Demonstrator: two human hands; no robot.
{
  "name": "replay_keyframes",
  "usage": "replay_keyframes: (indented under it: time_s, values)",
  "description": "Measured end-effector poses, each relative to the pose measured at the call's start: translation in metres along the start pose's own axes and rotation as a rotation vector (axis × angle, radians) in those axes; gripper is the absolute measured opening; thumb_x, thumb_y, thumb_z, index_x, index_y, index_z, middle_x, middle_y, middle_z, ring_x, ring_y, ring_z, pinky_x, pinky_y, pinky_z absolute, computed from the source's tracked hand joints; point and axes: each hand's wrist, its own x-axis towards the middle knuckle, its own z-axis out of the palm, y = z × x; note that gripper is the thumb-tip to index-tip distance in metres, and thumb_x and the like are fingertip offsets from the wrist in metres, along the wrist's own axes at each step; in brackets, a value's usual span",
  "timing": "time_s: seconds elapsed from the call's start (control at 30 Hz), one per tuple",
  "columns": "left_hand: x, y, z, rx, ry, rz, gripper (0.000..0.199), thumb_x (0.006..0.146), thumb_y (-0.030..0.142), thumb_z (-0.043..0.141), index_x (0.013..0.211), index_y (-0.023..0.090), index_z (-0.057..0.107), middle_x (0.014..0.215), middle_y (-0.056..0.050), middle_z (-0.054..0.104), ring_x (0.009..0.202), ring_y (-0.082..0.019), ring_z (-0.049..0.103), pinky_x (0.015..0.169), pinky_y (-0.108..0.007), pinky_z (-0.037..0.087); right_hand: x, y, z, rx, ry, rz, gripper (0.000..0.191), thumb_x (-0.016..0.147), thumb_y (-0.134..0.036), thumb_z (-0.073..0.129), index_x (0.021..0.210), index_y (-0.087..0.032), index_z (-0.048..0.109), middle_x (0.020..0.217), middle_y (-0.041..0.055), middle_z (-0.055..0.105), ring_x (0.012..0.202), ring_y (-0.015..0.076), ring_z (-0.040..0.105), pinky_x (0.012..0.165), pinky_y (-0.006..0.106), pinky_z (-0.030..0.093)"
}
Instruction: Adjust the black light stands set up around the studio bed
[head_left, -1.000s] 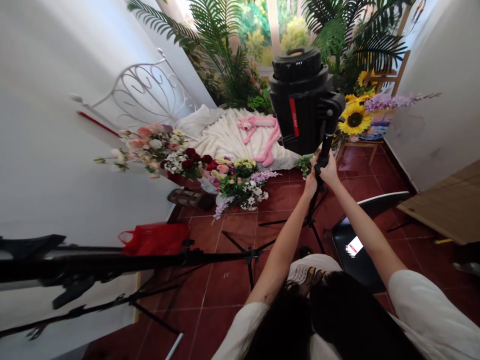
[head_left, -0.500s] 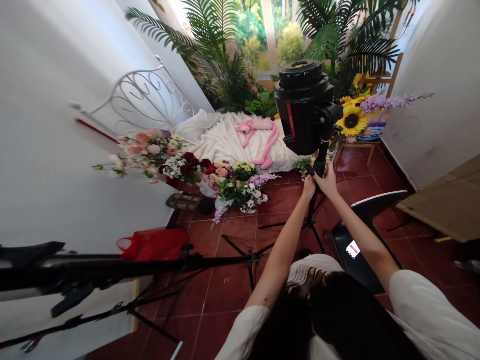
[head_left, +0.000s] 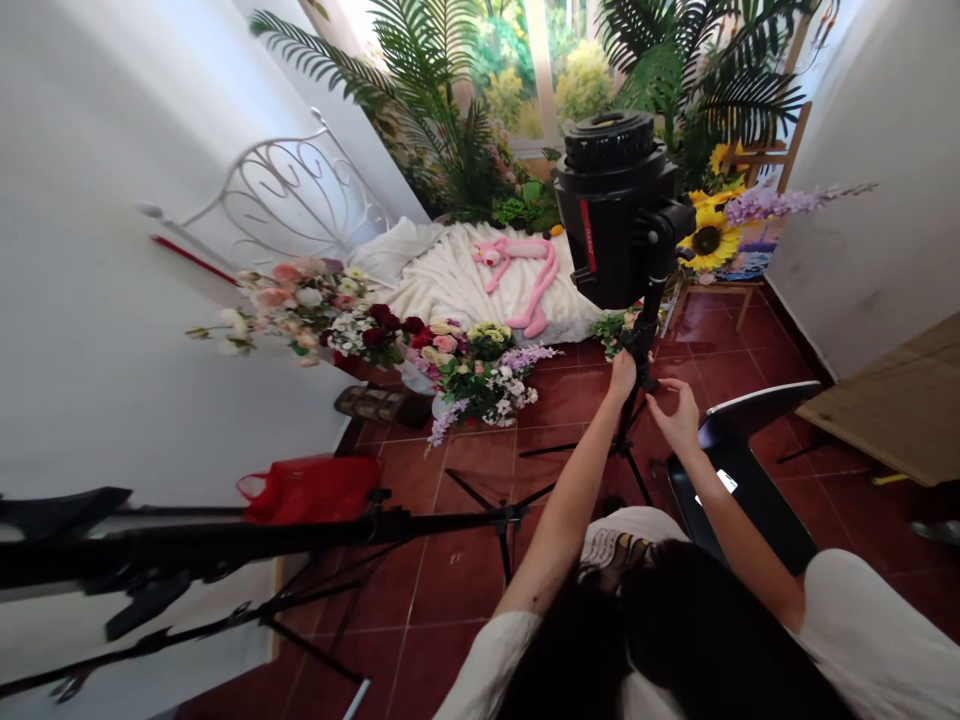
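Note:
A black studio light with a red stripe on its side stands tilted on top of a black light stand. My left hand is closed around the stand's upper pole, just below the light's mount. Slightly lower and to the right, my right hand has its thumb and fingertips pinched at a small black knob on the stand. The palm side of my left hand is hidden.
A black chair with a phone on it stands to the right. Another black stand crosses the lower left, by a red bag. Flower bouquets and a white blanket with a pink plush toy lie ahead.
My right hand has left the upper pole and moved down to the knob. My left hand stays on the pole. The light has shifted slightly right and up in view.

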Motion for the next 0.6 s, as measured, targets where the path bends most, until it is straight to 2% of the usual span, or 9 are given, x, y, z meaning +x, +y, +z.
replay_keyframes:
  time_s: [0.1,0.23,0.37,0.47,0.53,0.6]
  values:
    - [-0.001,0.001,-0.001,-0.002,-0.041,0.014,0.047,0.101,0.046,0.053,0.067,0.016,0.063,0.06,-0.003,0.062,0.058,-0.013,0.057,0.068,-0.028,0.05,0.001,-0.004,0.004,0.034,0.043,0.062,0.037,0.084,-0.048,0.072,0.109,-0.025,0.059,0.108,0.0105,0.072,0.103,0.0276,0.07,0.1,0.049,0.058]
    - [0.0,0.001,0.0,-0.015,-0.035,0.002,0.05,0.1,0.051,0.054,0.065,0.016,0.062,0.058,-0.002,0.06,0.055,-0.013,0.054,0.066,-0.028,0.048,0.004,-0.008,0.009,0.097,0.049,0.145,0.043,0.081,-0.052,0.075,0.108,-0.026,0.056,0.093,0.0052,0.072,0.09,0.0244,0.072,0.093,0.044,0.059]
    - [0.002,-0.001,-0.001,-0.02,-0.039,-0.016,0.047,0.098,0.05,0.057,0.067,0.016,0.063,0.059,-0.002,0.06,0.057,-0.012,0.055,0.066,-0.025,0.048,0.011,-0.007,0.017,0.247,0.068,0.263,0.046,0.079,-0.057,0.076,0.104,-0.026,0.054,0.08,0.0009,0.069,0.076,0.0215,0.07,0.08,0.038,0.06]
    - [0.003,-0.002,-0.002,-0.01,-0.042,-0.017,0.043,0.098,0.045,0.057,0.067,0.016,0.063,0.06,-0.002,0.062,0.058,-0.012,0.056,0.067,-0.025,0.048,0.019,-0.007,0.023,0.443,0.077,0.486,0.045,0.076,-0.058,0.078,0.094,-0.026,0.052,0.068,-0.0029,0.064,0.061,0.0184,0.065,0.062,0.032,0.057]
    - [0.003,-0.002,-0.002,-0.012,-0.04,-0.022,0.042,0.099,0.042,0.055,0.067,0.016,0.063,0.059,-0.001,0.061,0.056,-0.012,0.055,0.068,-0.025,0.049,0.025,-0.008,0.022,0.626,-0.012,0.7,0.039,0.077,-0.053,0.079,0.085,-0.026,0.052,0.064,-0.003,0.062,0.053,0.0154,0.059,0.051,0.028,0.052]
    - [0.003,-0.002,-0.001,-0.027,-0.03,-0.024,0.04,0.099,0.039,0.054,0.069,0.015,0.064,0.058,-0.001,0.061,0.055,-0.011,0.055,0.069,-0.026,0.05,0.029,-0.01,0.019,0.824,-0.156,0.884,0.031,0.082,-0.044,0.077,0.079,-0.024,0.053,0.062,-0.0023,0.059,0.048,0.0124,0.054,0.044,0.024,0.048]
